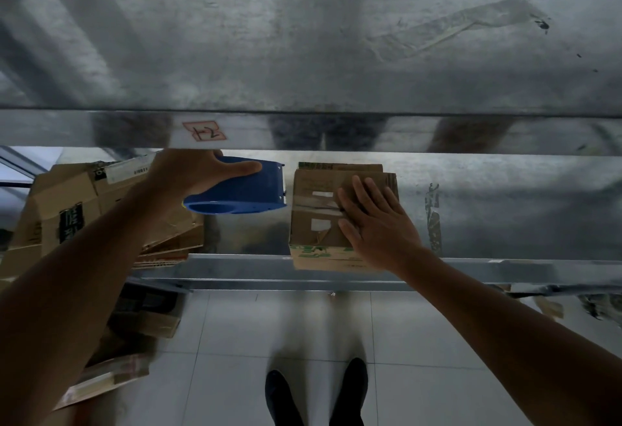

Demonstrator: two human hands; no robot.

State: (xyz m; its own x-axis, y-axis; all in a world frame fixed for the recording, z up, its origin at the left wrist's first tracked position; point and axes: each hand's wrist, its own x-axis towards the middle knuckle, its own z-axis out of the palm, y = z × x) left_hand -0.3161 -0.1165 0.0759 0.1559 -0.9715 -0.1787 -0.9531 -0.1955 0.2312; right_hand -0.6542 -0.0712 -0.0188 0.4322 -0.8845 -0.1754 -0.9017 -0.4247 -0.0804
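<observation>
Left hand [198, 173] grips a blue plastic housing [249, 190]. One digit lies straight along the upper face of the housing. The remaining fingers wrap over its far side and are partly hidden by the front rail of the upper shelf [303, 38]. The housing is held clear of the lower shelf [505, 203], with its round opening facing the camera. It hangs just beside the left side of a small cardboard box [316, 220], with a narrow gap between the two.

Right hand [377, 227] lies flat on the top of the cardboard box. Its fingers are straight and slightly spread, and they cover the right half of the taped lid. The box stands at the front edge of the lower shelf.

A handwritten label [204, 131] is stuck to the front rail of the upper shelf, directly above the left hand. Larger cartons [67, 203] are stacked to the left of the housing, tilted and partly behind the left forearm. Below the shelving, pale floor tiles [437, 341] and a pair of dark shoes [282, 395] are visible.
</observation>
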